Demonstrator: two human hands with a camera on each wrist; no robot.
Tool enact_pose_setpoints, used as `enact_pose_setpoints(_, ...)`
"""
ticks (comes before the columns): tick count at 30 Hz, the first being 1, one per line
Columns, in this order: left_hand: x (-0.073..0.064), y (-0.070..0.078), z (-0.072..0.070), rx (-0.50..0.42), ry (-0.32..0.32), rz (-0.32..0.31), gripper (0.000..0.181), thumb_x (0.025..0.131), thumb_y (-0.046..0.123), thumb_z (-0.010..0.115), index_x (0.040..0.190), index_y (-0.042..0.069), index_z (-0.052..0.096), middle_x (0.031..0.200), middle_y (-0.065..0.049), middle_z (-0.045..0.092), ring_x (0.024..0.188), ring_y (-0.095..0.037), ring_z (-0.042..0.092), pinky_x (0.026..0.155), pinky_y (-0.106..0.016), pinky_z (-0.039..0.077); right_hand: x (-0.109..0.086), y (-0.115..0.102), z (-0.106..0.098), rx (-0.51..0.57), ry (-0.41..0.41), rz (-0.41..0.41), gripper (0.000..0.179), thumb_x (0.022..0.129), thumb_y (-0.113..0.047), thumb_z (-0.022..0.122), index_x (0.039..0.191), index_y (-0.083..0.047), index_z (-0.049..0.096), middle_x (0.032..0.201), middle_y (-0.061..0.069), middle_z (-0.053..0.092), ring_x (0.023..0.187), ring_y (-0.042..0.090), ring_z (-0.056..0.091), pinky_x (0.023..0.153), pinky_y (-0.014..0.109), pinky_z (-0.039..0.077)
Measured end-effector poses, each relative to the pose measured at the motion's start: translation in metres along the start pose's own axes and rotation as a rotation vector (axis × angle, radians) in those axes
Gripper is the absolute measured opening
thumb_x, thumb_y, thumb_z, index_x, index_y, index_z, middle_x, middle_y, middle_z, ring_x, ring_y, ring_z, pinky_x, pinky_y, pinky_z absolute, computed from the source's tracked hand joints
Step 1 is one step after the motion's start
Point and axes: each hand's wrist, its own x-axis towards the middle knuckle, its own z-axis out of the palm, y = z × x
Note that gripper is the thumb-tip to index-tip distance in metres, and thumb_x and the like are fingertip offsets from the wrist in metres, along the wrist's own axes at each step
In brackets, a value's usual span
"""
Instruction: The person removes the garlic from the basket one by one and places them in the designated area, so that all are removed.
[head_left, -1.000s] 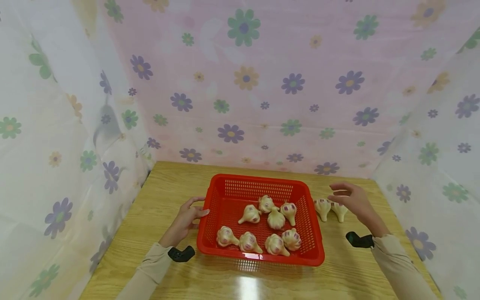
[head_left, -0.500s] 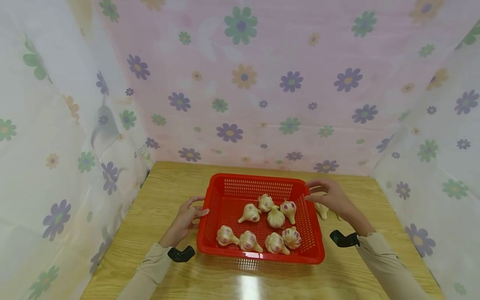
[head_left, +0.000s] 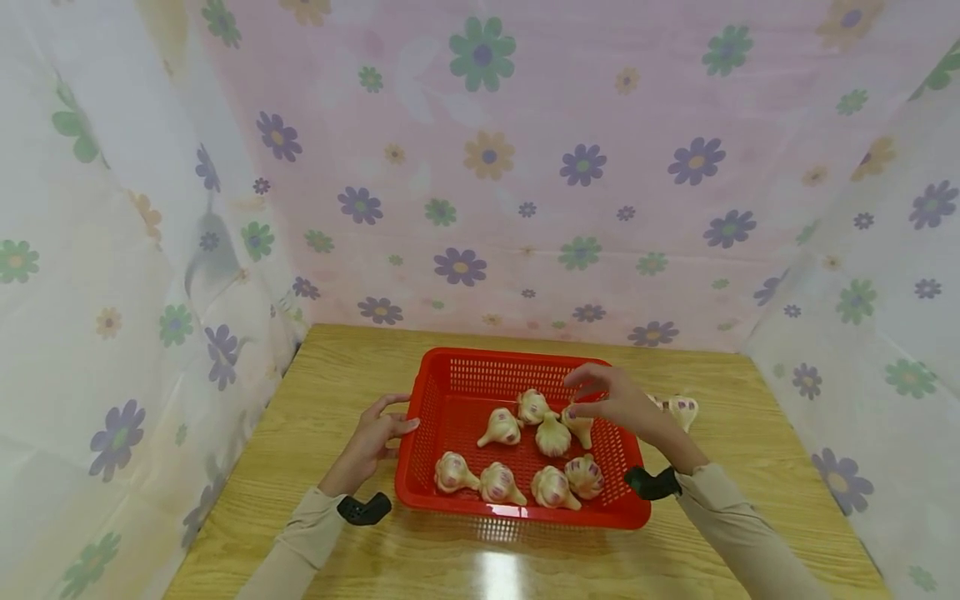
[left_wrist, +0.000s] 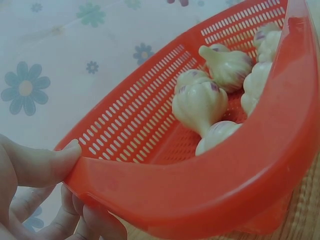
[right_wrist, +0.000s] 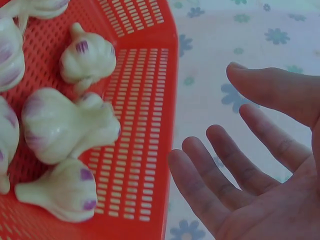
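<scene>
A red slotted plastic basket stands on the table with several garlic bulbs inside. My left hand grips its left rim; in the left wrist view the thumb lies on top and the fingers curl beneath. Over the right part of the basket hovers my right hand, holding nothing, with its fingers spread in the right wrist view. Below it a garlic bulb is partly covered by the fingers. Outside the basket, to the right, a garlic bulb lies beside another that my right hand mostly hides.
The wooden table shows around the basket. Flower-printed cloth hangs behind and on both sides. A black device sits on the left wrist and a similar one on the right.
My right hand has moved left, from above the garlic bulbs outside the basket, across the right rim to above the inside. The left hand has kept its grip on the rim.
</scene>
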Motion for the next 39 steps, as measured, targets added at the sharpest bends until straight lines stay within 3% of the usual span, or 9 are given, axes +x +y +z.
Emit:
enact_pose_setpoints(9,-0.001,0.0,0.0,-0.021,0.003,0.003,0.049,0.084,0.007,0.068,0.129,0.014,0.051,0.099,-0.011,0.064,0.079,-0.023,0.063,0.061,-0.04,0.054,0.019,-0.004,0.027,0.063,-0.112,-0.043,0.033,0.085,-0.017,0.072,0.113,-0.007,0.059,0.116,0.015,0.057,0.104,0.041,0.055,0.081,0.036,0.05)
enact_pose_setpoints(16,-0.002,0.001,-0.001,-0.019,0.001,0.002,0.049,0.084,0.007,0.068,0.129,0.015,0.051,0.099,-0.012,0.064,0.079,-0.023,0.063,0.061,-0.04,0.054,0.031,-0.006,0.048,0.087,-0.192,-0.107,0.029,0.085,-0.01,0.071,0.111,-0.005,0.058,0.112,0.012,0.058,0.104,0.045,0.054,0.086,0.044,0.049)
enact_pose_setpoints(25,-0.002,0.002,0.0,-0.028,-0.008,0.001,0.049,0.084,0.007,0.068,0.129,0.014,0.051,0.1,-0.012,0.064,0.079,-0.023,0.063,0.06,-0.038,0.054,0.045,-0.012,0.076,0.099,-0.266,-0.055,0.032,0.085,-0.006,0.07,0.114,-0.003,0.058,0.114,0.024,0.056,0.102,0.04,0.055,0.086,0.043,0.048)
enact_pose_setpoints(32,-0.003,0.002,0.0,-0.017,-0.027,0.008,0.05,0.085,0.009,0.068,0.131,0.012,0.049,0.106,-0.015,0.062,0.082,-0.024,0.063,0.064,-0.039,0.054,0.058,-0.006,0.099,0.143,-0.329,0.013,0.034,0.081,-0.01,0.074,0.113,-0.008,0.06,0.11,0.011,0.059,0.102,0.039,0.056,0.081,0.037,0.05)
enact_pose_setpoints(39,-0.004,0.002,-0.001,-0.02,-0.031,0.025,0.049,0.086,0.009,0.066,0.132,0.012,0.047,0.108,-0.018,0.061,0.086,-0.027,0.064,0.069,-0.042,0.054,0.07,-0.008,0.123,0.124,-0.409,0.012,0.038,0.08,-0.006,0.074,0.115,-0.004,0.059,0.115,0.018,0.057,0.099,0.037,0.057,0.08,0.034,0.049)
